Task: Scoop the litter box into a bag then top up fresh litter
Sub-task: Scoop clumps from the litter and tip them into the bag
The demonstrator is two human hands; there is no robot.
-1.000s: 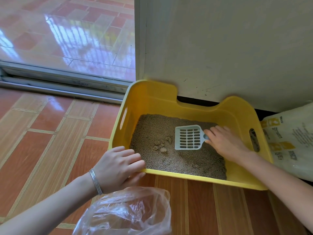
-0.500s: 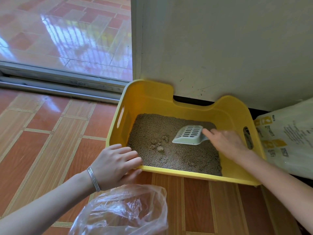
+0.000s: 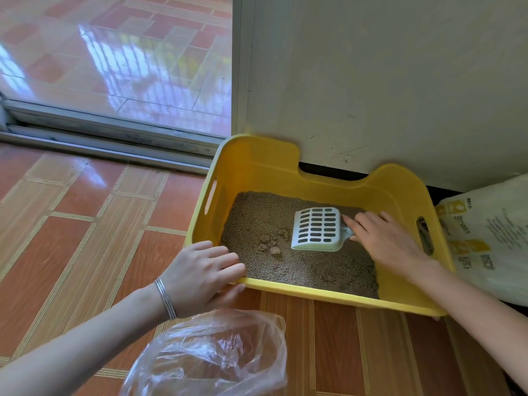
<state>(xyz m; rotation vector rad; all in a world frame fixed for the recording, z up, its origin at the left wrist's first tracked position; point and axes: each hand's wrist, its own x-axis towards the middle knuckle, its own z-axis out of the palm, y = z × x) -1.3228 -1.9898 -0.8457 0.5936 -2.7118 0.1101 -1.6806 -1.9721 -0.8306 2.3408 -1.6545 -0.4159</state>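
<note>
Litter box (image 3: 337, 295) of yellow plastic sits on a tiled floor (image 3: 85, 224) against a pale wall (image 3: 371, 81), holding brown litter (image 3: 328, 270) with a few clumps (image 3: 270, 245) towards its left. A pale slotted scoop (image 3: 315, 228) lies on the litter just right of the clumps, its handle grasped by the right hand (image 3: 388, 241). The left hand (image 3: 200, 275) clasps the box's near left corner, fingers curled over the rim. A clear plastic bag (image 3: 211, 355) lies in front, and a printed white sack (image 3: 491, 238) lies beside the box's right wall.
</note>
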